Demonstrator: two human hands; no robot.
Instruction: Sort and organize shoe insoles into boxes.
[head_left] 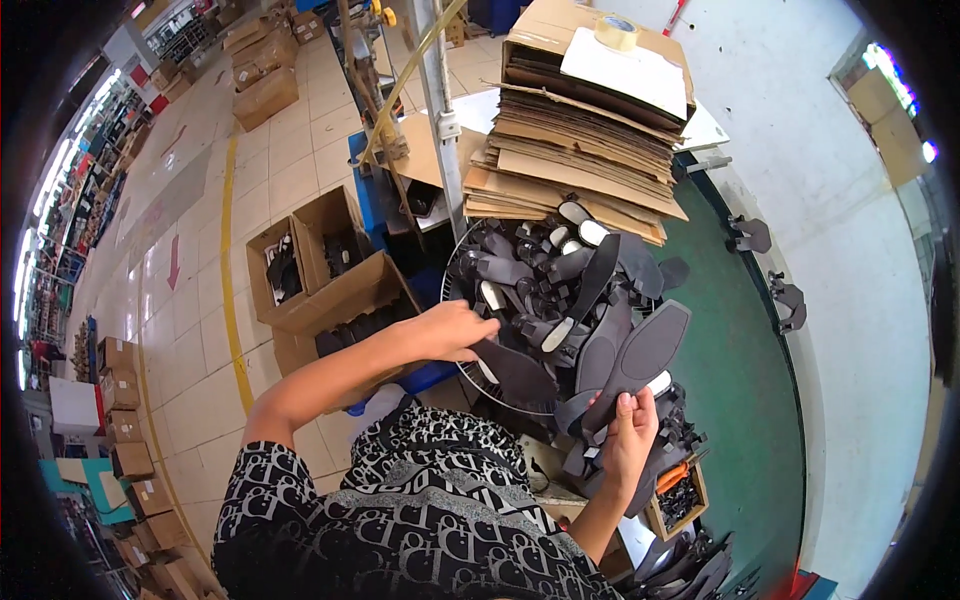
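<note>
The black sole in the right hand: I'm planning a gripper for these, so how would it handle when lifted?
The black sole, held at one end by the right hand, stands straight without drooping, so it is probably fairly stiff. Thin and flat, so likely light. Its matte surface suggests little slip.

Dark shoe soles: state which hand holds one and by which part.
Right hand grips a dark sole at its lower end. Left hand grips another sole by its near end.

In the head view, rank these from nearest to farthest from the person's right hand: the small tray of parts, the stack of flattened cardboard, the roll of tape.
From the right hand:
1. Small tray of parts, just below and to its right.
2. Stack of flattened cardboard, well above, beyond the pile of black soles.
3. Roll of tape, on top of that stack, at the upper edge.
</note>
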